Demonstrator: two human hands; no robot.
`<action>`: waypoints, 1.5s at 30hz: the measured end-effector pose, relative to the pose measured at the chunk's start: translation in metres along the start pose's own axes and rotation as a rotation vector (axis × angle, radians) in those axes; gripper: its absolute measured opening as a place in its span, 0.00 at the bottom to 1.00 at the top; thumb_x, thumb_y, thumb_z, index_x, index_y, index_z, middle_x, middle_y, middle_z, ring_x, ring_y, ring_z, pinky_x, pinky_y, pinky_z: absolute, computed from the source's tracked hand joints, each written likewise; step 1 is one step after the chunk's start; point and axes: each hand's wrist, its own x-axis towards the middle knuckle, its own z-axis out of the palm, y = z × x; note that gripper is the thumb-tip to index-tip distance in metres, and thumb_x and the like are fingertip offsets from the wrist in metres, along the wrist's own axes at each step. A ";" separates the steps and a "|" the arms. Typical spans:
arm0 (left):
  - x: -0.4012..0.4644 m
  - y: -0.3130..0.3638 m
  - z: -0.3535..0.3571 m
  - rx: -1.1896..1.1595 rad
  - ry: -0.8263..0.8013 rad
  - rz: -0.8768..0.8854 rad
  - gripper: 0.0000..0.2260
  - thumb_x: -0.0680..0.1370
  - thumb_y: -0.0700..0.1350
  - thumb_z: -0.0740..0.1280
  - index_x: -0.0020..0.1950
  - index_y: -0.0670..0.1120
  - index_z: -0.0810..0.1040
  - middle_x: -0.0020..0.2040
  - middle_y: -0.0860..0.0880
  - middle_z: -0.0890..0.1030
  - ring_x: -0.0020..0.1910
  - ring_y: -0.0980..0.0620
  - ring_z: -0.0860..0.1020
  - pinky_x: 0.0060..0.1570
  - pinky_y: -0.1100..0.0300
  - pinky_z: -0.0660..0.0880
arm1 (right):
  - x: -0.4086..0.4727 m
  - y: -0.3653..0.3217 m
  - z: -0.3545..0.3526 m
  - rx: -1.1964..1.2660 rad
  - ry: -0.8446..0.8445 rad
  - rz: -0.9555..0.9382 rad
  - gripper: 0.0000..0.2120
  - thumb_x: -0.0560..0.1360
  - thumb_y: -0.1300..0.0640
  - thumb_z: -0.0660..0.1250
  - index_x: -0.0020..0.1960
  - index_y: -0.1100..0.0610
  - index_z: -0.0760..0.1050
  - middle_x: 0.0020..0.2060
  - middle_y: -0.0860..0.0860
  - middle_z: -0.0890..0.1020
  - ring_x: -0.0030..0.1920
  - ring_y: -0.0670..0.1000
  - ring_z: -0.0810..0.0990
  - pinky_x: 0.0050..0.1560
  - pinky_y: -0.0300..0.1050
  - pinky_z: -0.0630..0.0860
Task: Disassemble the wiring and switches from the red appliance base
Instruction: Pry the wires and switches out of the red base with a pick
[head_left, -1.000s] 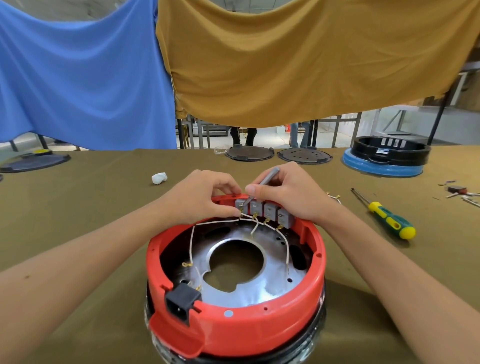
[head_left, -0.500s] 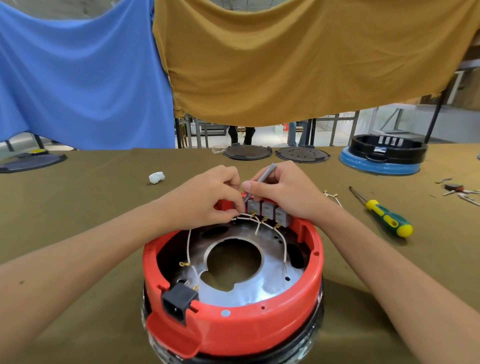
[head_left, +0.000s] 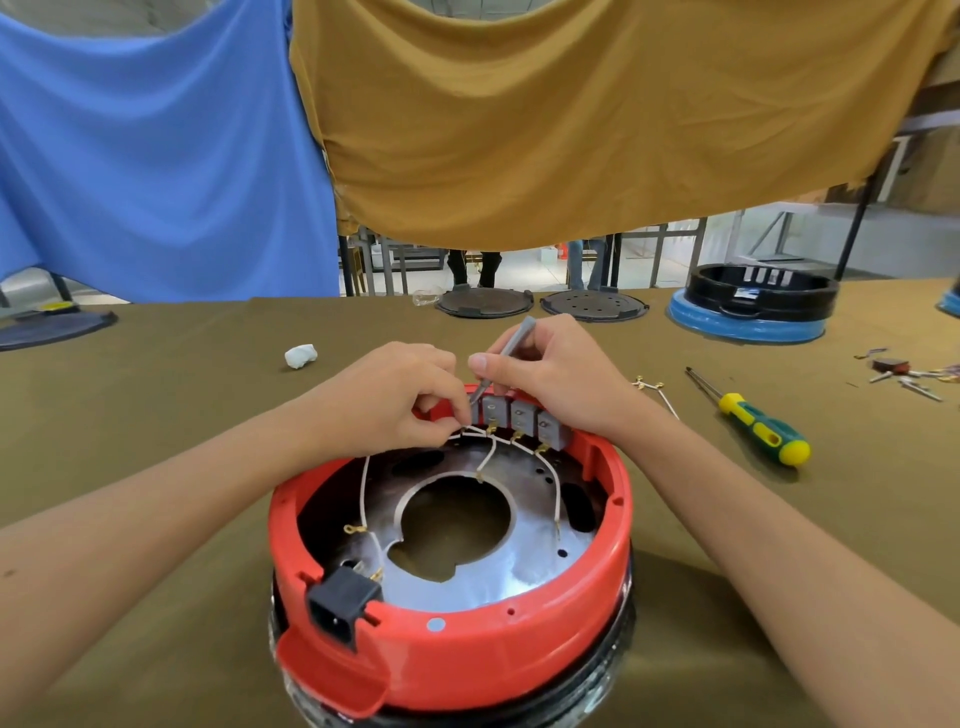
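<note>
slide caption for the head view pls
Right hand works a grey tool at the switches on the red base; left hand pinches the wiring.

One view only: head cam, wide-angle, worn by the person, facing fwd and down across the desk (head_left: 156, 415). Close in on the red appliance base (head_left: 467, 660), low-centre, both forearms entering from bottom corners. Far edge of desk and hanging cloths (head_left: 519, 130) fill the upper half; edges bend w/ lens distortion.
</note>
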 end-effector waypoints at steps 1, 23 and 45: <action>0.000 0.000 0.000 -0.002 0.001 0.004 0.05 0.71 0.37 0.75 0.41 0.47 0.86 0.30 0.53 0.69 0.32 0.52 0.71 0.37 0.56 0.71 | 0.000 -0.001 0.000 -0.015 -0.015 0.003 0.11 0.75 0.47 0.72 0.40 0.55 0.83 0.32 0.52 0.84 0.36 0.53 0.83 0.44 0.55 0.80; -0.002 0.002 -0.001 0.070 -0.027 0.048 0.07 0.71 0.37 0.74 0.41 0.51 0.84 0.26 0.57 0.66 0.30 0.59 0.69 0.34 0.64 0.69 | -0.006 -0.004 0.002 0.080 -0.056 0.106 0.14 0.78 0.49 0.69 0.40 0.58 0.81 0.36 0.56 0.83 0.33 0.41 0.77 0.36 0.31 0.73; -0.002 -0.001 0.001 0.049 -0.029 0.070 0.07 0.70 0.37 0.74 0.41 0.50 0.83 0.25 0.59 0.66 0.31 0.58 0.72 0.36 0.66 0.71 | -0.009 -0.005 0.001 0.221 -0.076 0.225 0.18 0.79 0.45 0.68 0.42 0.59 0.84 0.34 0.50 0.85 0.33 0.43 0.81 0.35 0.30 0.74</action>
